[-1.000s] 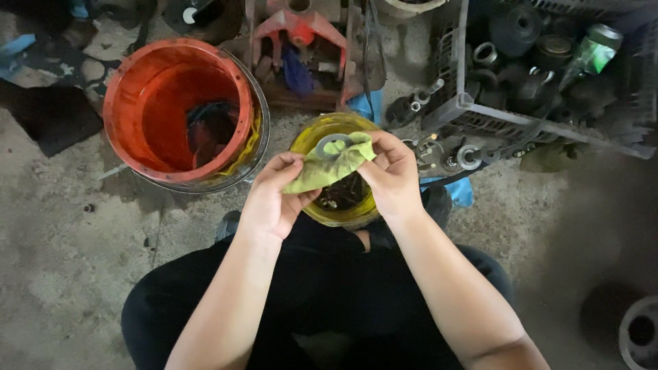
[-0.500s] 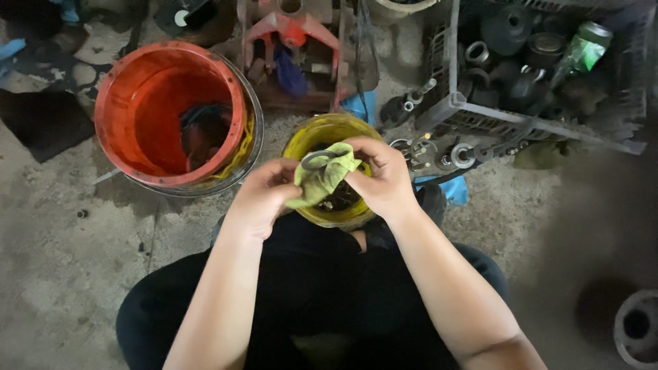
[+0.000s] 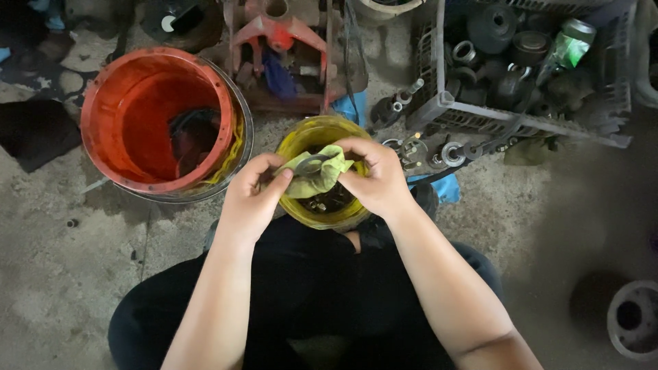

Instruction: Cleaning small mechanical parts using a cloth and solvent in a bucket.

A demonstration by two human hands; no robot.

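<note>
Over a small yellow bucket (image 3: 301, 140) both my hands hold a yellow-green rag (image 3: 329, 171). A dark metal ring (image 3: 312, 164) shows in the rag's folds. My left hand (image 3: 250, 199) pinches the rag's left side and the ring's edge. Gripping the rag from the right is my right hand (image 3: 373, 178), its fingers curled over the cloth. Small dark metal parts lie inside the yellow bucket under the rag.
A big red bucket (image 3: 110, 116) with dark parts inside stands to the left. A grey crate (image 3: 493, 120) of metal parts and a green can (image 3: 569, 44) sit at the upper right. Red machinery (image 3: 281, 34) lies behind. A round metal part (image 3: 634, 318) rests lower right on the concrete floor.
The rag, spread flat over the bucket a second ago, is now bunched around a metal ring. Both hands have drawn closer together.
</note>
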